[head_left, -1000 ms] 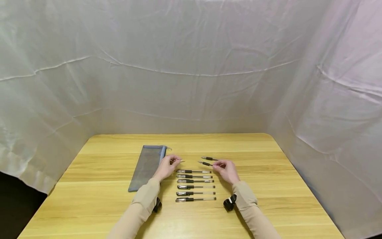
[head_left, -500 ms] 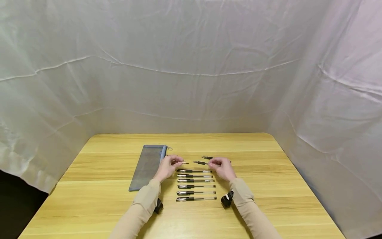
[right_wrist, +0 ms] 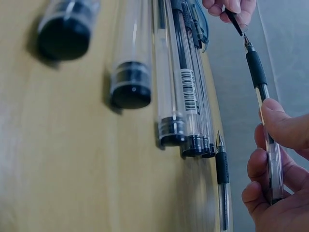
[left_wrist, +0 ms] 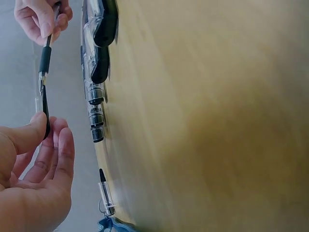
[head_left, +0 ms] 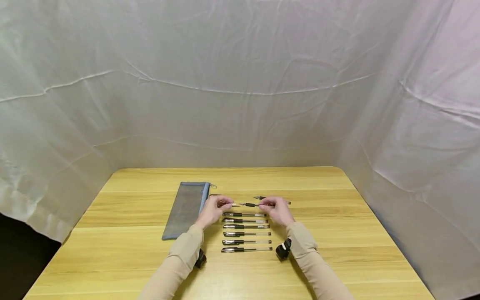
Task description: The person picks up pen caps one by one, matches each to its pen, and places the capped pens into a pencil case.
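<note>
Your left hand pinches a clear, black-clipped plastic cap. Your right hand grips a clear, black-sleeved plastic pen.

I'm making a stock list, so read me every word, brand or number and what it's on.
None readable.
Barcode label on a lying pen: digits too blurred.
Pale labels on other pens: too small.
Faint mark on the pouch: too small.
</note>
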